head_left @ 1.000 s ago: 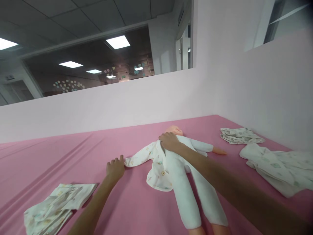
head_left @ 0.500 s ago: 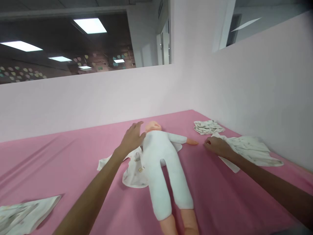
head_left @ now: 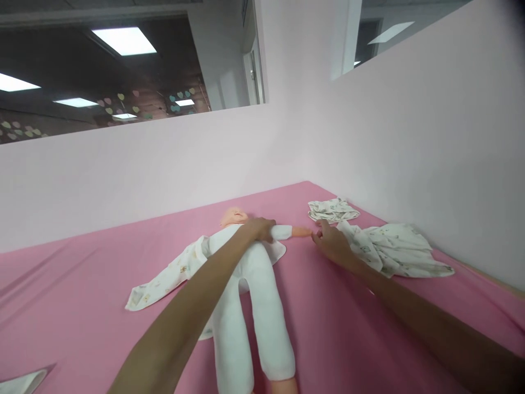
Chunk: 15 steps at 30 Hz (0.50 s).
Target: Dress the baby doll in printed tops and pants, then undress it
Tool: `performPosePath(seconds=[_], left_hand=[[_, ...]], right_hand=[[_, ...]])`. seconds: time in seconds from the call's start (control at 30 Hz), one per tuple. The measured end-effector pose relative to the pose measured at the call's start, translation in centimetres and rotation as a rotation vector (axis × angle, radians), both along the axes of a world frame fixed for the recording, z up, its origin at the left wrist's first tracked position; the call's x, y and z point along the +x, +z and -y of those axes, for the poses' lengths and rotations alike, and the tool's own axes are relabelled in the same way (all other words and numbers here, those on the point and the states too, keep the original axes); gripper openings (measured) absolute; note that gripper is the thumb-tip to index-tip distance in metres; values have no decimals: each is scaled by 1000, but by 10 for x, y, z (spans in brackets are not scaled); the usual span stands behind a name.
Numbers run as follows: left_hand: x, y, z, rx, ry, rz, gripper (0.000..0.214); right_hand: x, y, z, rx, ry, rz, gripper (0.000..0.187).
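A doll (head_left: 262, 295) in a white body lies on its back, legs toward me, head at the far end. My left hand (head_left: 261, 227) reaches across its chest and curls round the upper part of the outstretched arm on the right. At the tip of that arm's bare hand (head_left: 301, 232) is my right hand (head_left: 333, 244), fingers bent and a little apart; whether they touch it I cannot tell. A white printed baby garment (head_left: 168, 280) lies partly under the doll, one sleeve spread to the left and an edge showing below the right arm.
Beside my right hand lies a crumpled white printed garment (head_left: 404, 251). A folded printed cloth (head_left: 333, 209) sits farther back. A cloth corner (head_left: 24, 383) shows at lower left. The pink-covered surface (head_left: 82, 295) meets white walls (head_left: 164, 164) behind and right.
My left hand has moved from beside the doll's shoulder across to its arm on the right. The garment's sleeve now stretches out to the left. My view has turned somewhat right.
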<state>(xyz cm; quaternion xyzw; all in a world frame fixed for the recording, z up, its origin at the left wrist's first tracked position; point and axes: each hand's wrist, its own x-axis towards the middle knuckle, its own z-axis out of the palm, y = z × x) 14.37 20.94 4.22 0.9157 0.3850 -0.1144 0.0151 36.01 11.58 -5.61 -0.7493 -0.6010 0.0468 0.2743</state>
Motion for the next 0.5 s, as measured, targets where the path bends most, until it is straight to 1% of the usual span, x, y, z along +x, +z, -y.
performPosePath(seconds=[0.07, 0.1, 0.2, 0.27, 0.33, 0.4, 0.5], left_hand=[[-13, 9, 0, -7, -6, 65, 38], [-20, 13, 1, 0, -4, 99, 37], [-41, 25, 7, 4, 12, 245, 36], [-50, 29, 10, -22, 33, 364, 35], [-55, 31, 12, -62, 52, 443, 33], [-56, 32, 15, -92, 49, 473, 32], [-57, 34, 17, -108, 41, 511, 31]], right_hand=[[3, -1, -1, 5, -43, -59, 50], [3, -1, 0, 2, -44, -79, 52], [-9, 1, 2, -23, 38, -111, 44], [-25, 5, 1, -42, 127, -138, 39], [-46, 12, -4, -59, 197, -186, 43], [-67, 19, -12, -77, 231, -244, 48], [-92, 28, -20, -90, 248, -307, 43]])
